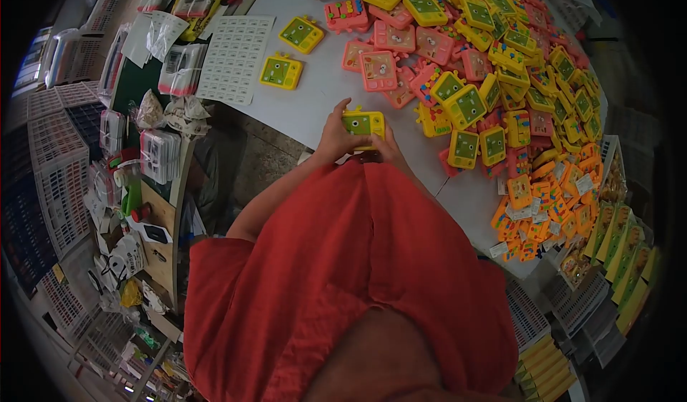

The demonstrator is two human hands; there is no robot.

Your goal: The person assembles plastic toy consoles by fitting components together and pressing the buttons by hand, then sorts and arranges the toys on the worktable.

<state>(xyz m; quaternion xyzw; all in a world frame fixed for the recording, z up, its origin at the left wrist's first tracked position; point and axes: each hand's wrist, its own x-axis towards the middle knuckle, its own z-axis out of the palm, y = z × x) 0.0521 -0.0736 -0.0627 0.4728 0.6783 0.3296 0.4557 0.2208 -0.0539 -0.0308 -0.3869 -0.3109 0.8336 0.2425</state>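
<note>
I have 1 yellow toy (pixel 365 124) grasped between the left hand (pixel 335 136) and right hand (pixel 390 151), screen up, by the white table's (pixel 304 108) near edge; moving it calls for 2 level grips.

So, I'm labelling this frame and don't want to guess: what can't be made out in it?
All in the head view:
- Back of the held toy: faces away from the camera.
- Some fingers of the left hand and right hand: behind that toy.
- Whatever lies under the pile: covered by it.
- Pile's far end: cut off by the top edge.
- Print on the white sheet: too small.
</note>
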